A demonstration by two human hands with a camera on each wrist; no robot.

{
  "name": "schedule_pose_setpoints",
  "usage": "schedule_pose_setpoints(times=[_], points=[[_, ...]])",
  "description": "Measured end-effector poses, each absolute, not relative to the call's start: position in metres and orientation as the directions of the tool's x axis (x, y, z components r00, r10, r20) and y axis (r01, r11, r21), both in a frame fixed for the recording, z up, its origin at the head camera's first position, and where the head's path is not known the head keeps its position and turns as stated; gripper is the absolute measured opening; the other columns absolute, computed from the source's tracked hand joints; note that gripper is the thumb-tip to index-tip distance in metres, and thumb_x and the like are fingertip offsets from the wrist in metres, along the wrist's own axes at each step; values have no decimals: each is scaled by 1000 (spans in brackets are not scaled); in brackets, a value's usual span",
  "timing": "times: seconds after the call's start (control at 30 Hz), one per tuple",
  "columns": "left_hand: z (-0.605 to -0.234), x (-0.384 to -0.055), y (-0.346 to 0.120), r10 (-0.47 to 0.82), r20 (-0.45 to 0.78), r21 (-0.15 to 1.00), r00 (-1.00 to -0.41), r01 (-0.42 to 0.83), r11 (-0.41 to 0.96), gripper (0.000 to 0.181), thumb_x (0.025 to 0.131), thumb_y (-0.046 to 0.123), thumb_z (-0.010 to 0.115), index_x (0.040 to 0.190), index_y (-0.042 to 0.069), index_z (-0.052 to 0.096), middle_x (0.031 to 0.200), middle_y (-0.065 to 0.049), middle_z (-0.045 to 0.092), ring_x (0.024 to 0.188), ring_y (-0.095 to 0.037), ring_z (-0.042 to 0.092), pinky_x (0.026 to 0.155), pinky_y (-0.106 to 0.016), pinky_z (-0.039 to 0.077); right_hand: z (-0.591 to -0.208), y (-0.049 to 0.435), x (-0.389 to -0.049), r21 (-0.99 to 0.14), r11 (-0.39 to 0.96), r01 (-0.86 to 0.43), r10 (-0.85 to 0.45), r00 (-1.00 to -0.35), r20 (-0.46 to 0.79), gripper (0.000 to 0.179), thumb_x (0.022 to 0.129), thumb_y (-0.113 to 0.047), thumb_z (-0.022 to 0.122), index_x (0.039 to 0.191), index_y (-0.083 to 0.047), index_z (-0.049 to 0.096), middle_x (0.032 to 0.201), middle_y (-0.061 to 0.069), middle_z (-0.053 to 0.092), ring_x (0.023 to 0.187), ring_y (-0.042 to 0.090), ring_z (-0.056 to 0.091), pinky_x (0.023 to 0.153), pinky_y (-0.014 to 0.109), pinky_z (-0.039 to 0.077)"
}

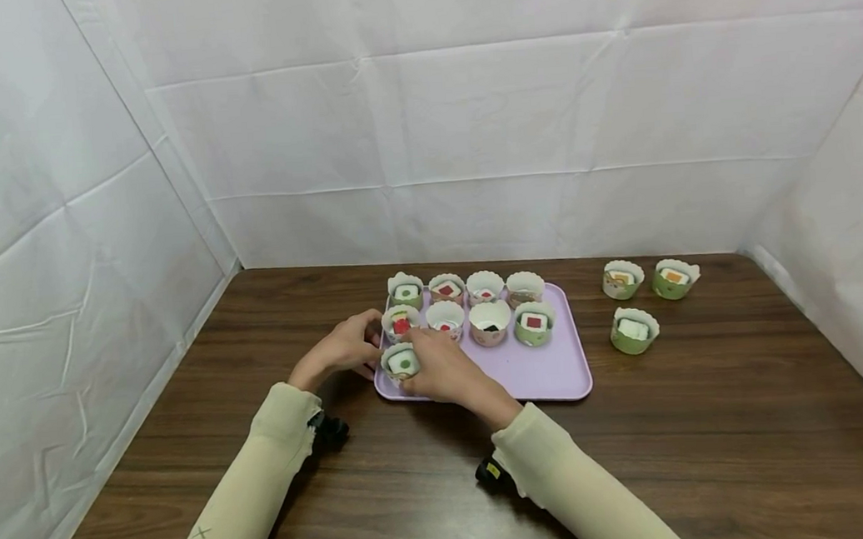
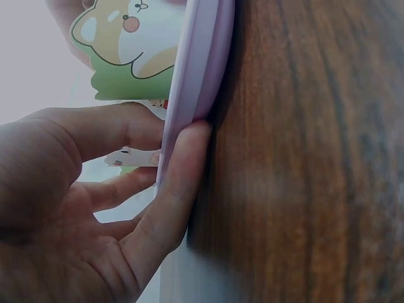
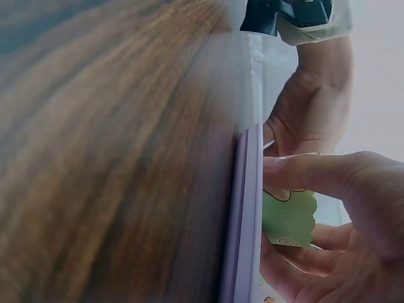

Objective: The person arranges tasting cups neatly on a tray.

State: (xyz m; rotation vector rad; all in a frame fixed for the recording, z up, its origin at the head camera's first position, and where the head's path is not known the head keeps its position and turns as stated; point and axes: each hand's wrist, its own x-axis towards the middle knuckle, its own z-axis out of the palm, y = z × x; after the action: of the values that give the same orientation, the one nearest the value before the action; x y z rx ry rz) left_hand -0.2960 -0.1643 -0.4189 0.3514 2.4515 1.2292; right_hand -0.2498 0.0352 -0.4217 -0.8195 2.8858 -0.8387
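A lilac tray [image 1: 537, 375] lies on the table with several patterned paper cups on it. My left hand [image 1: 347, 346] pinches its left rim [image 2: 203, 60] between thumb and finger. At the tray's front left corner, a green paper cup [image 1: 402, 362] holds a white block with a green dot. My right hand [image 1: 446, 364] grips that cup, thumb on the near side and fingers around the far side; in the right wrist view its green wall [image 3: 291, 218] shows between them. Just behind it stands a cup with a red block [image 1: 401, 325].
More cups fill the tray's back rows, including a green one with a red-square block [image 1: 533, 322]. To the tray's right, three green cups with blocks [image 1: 634, 330] stand on the wood table [image 1: 720, 416]. White sheeting [image 1: 481, 116] hangs behind and at both sides.
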Motion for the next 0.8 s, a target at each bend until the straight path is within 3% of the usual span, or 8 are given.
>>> schedule_pose_setpoints(times=[0.27,0.8], points=[[-418,-296,-163,376,-222,810,-900,44,585,48,93,1,65,137,1,48,98,-14,57,71,-20,63,64,-38,66,-419,39,-249,-540,713,-448,-483,-871,85,60,81,-15,84,132,0,58,120,12,66,110,26,62,96,43,56],[-417,-294,-164,371,-216,810,-903,47,585,46,94,2,66,137,1,49,99,-15,58,70,-21,64,64,-39,66,-417,45,-243,-567,722,-397,-447,-893,56,67,85,-25,86,138,-1,53,130,17,65,123,29,60,104,45,53]])
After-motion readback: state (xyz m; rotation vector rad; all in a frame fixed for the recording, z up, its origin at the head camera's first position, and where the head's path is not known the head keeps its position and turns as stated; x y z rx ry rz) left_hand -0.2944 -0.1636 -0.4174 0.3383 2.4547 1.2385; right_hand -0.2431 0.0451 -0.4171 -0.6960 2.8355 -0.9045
